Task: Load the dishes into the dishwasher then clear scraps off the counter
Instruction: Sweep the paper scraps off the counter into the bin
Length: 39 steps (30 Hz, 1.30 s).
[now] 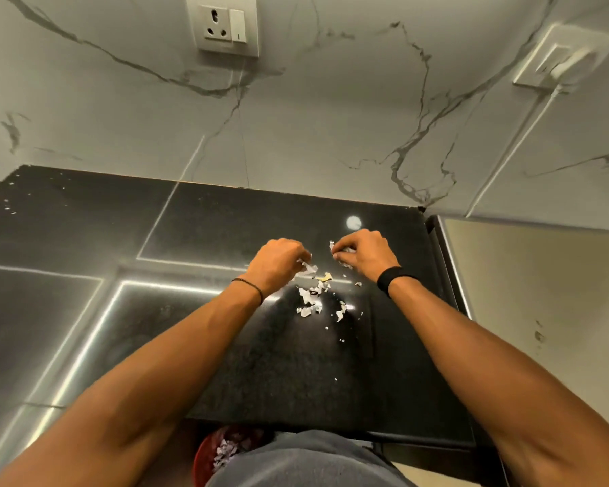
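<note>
Small white paper-like scraps (pixel 310 300) lie scattered on the black polished counter (pixel 225 363), with one yellowish bit (pixel 326 276) among them. My left hand (pixel 278 263) hovers over the far end of the pile, fingers pinched on white scraps. My right hand (pixel 363 253) is a little to the right, fingers curled and pinched on more white scraps. A black band circles my right wrist and a thin bracelet my left. No dishes or dishwasher are in view.
A red bin (pixel 218 455) holding white scraps sits below the counter's front edge, near my body. A marble-patterned wall with a socket (pixel 222 24) rises behind the counter. The counter ends at the right by a pale panel (pixel 542 311).
</note>
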Each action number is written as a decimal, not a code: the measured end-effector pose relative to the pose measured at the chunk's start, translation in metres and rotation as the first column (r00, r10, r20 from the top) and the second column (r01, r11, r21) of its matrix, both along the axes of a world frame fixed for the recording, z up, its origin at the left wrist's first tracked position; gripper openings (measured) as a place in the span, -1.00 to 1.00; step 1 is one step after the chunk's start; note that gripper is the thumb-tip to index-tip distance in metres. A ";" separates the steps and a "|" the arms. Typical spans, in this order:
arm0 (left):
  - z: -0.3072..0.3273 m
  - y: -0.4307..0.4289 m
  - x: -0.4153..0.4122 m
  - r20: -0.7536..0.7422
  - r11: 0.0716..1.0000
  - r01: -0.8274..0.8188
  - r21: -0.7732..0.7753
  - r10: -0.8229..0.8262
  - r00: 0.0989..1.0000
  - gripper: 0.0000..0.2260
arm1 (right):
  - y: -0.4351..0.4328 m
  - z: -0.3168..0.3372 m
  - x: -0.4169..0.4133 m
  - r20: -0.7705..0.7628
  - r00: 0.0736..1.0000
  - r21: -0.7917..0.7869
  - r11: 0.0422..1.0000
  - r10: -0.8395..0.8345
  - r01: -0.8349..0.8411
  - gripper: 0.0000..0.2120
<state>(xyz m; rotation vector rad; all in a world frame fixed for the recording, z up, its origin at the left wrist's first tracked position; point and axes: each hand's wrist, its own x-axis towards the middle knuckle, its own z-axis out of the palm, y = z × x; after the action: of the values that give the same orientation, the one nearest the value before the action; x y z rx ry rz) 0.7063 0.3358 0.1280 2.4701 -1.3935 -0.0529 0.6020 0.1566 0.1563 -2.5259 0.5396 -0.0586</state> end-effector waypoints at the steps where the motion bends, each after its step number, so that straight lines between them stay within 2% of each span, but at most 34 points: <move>1: 0.005 0.004 -0.003 -0.012 0.999 -0.033 -0.026 0.033 0.999 -0.85 | 0.001 0.003 -0.002 0.018 1.000 0.027 1.000 0.001 -0.002 -0.89; 6: 0.023 0.039 -0.033 -0.051 0.974 -0.198 -0.110 0.193 0.980 -0.85 | 0.024 0.003 -0.015 0.087 0.988 0.107 0.985 0.129 -0.138 -0.90; 9: 0.023 0.079 -0.063 -0.088 0.928 -0.353 -0.117 0.345 0.935 -0.87 | 0.054 -0.006 -0.024 0.120 0.966 0.158 0.956 0.229 -0.246 -0.90; 12: 0.013 0.131 -0.103 -0.155 0.829 -0.541 -0.142 0.522 0.839 -0.87 | 0.095 -0.021 -0.036 0.154 0.936 0.248 0.904 0.318 -0.348 -0.90; 16: -0.004 0.207 -0.171 -0.197 0.701 -0.709 -0.077 0.686 0.700 -0.85 | 0.170 -0.046 -0.062 0.151 0.865 0.370 0.785 0.478 -0.498 -0.89; 19: -0.016 0.253 -0.217 -0.237 0.595 -0.802 -0.054 0.773 0.589 -0.84 | 0.224 -0.059 -0.086 0.129 0.818 0.405 0.723 0.560 -0.559 -0.92; 23: -0.035 0.286 -0.262 -0.320 0.498 -0.866 -0.050 0.814 0.486 -0.88 | 0.275 -0.077 -0.110 0.073 0.787 0.414 0.699 0.612 -0.583 -0.92; 26: -0.063 0.299 -0.287 -0.390 0.438 -0.899 -0.011 0.826 0.408 -0.88 | 0.299 -0.105 -0.125 -0.025 0.783 0.393 0.726 0.622 -0.564 -0.92; 30: -0.125 0.307 -0.304 -0.490 0.377 -0.924 0.070 0.819 0.297 -0.88 | 0.321 -0.159 -0.140 -0.133 0.822 0.376 0.796 0.553 -0.475 -0.91; 34: -0.219 0.313 -0.285 -0.578 0.336 -0.932 0.137 0.791 0.200 -0.86 | 0.332 -0.254 -0.128 -0.278 0.846 0.453 0.839 0.454 -0.301 -0.87; 35: -0.239 0.314 -0.280 -0.599 0.312 -0.934 0.176 0.787 0.150 -0.87 | 0.329 -0.279 -0.123 -0.303 0.851 0.437 0.856 0.428 -0.275 -0.83; 37: -0.295 0.318 -0.270 -0.578 0.286 -0.932 0.223 0.808 0.109 -0.88 | 0.324 -0.342 -0.113 -0.350 0.852 0.361 0.895 0.391 -0.262 -0.75; 39: -0.340 0.319 -0.266 -0.596 0.320 -0.922 0.220 0.792 0.133 -0.89 | 0.324 -0.381 -0.109 -0.383 0.833 0.255 0.913 0.398 -0.319 -0.77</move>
<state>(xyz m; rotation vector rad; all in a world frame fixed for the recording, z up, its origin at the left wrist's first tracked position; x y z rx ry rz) 0.4407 0.6544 -0.2124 2.3118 0.4601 -0.3975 0.4930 0.4802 -0.2245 -2.4151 0.2032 0.6743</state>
